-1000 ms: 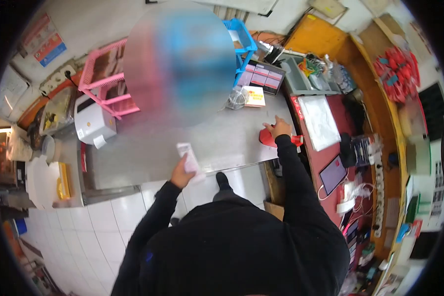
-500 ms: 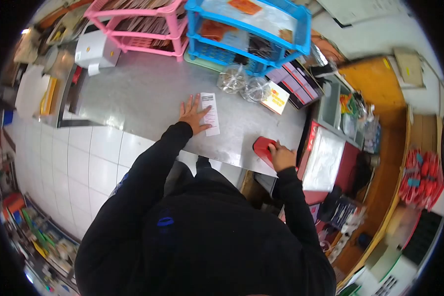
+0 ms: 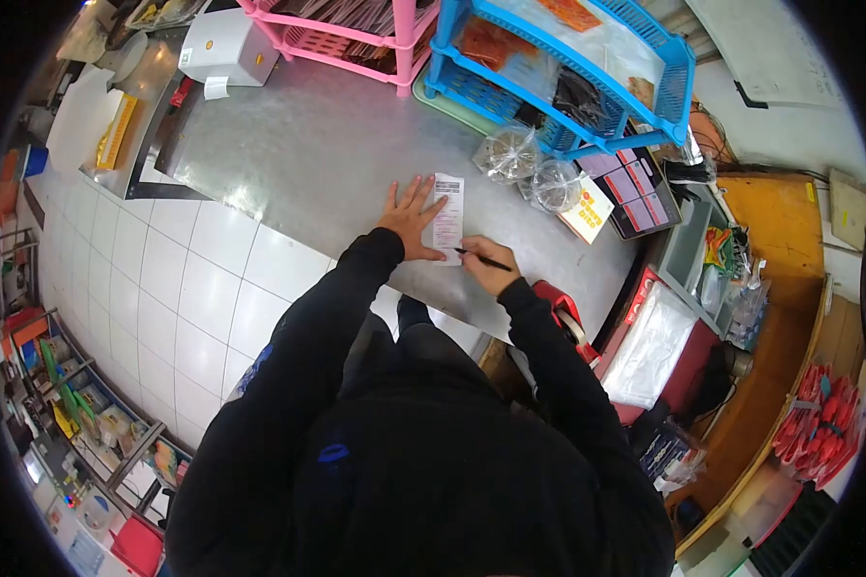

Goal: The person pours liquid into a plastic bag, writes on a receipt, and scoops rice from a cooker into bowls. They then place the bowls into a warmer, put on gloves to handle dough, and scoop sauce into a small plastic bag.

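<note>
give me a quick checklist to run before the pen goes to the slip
1. Slip held down: ok. The left hand lies flat on the receipt, which lies on the steel counter.
2. Pen gripped: ok. The right hand holds the pen, tip pointing at the receipt's lower end.
3. Tip on paper: cannot tell, too small to see.
4. Room for the writing hand: ok. The clear bags lie beyond the receipt, and the red tape dispenser sits apart from the right hand, near the counter edge.
5. Print readable: cannot tell, blurred.
</note>
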`<state>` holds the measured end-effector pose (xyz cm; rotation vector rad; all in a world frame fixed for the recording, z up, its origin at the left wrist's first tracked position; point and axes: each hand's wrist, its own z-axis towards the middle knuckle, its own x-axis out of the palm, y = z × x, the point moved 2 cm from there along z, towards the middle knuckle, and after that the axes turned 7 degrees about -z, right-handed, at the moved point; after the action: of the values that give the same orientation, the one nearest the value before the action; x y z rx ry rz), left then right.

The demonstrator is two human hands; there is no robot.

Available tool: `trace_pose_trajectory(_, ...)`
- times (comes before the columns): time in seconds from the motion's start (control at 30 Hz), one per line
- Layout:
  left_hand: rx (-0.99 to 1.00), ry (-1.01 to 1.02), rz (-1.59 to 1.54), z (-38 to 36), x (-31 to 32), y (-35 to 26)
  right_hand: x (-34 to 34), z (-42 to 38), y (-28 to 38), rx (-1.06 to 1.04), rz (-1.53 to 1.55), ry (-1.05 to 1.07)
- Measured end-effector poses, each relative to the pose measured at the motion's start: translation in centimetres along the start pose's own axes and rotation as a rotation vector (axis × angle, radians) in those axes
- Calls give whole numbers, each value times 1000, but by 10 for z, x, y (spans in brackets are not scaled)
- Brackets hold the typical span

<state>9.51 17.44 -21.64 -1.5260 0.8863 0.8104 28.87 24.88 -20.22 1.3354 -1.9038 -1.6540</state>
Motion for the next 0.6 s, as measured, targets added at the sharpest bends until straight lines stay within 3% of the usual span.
trace_pose_trajectory(0.13,13,-12,-1,1,3,3,23,17,-23,-3,-15,96)
trace_pose_trajectory(0.6,3,20,0,3,-1,3,17,23,-20,-123,-263,-43)
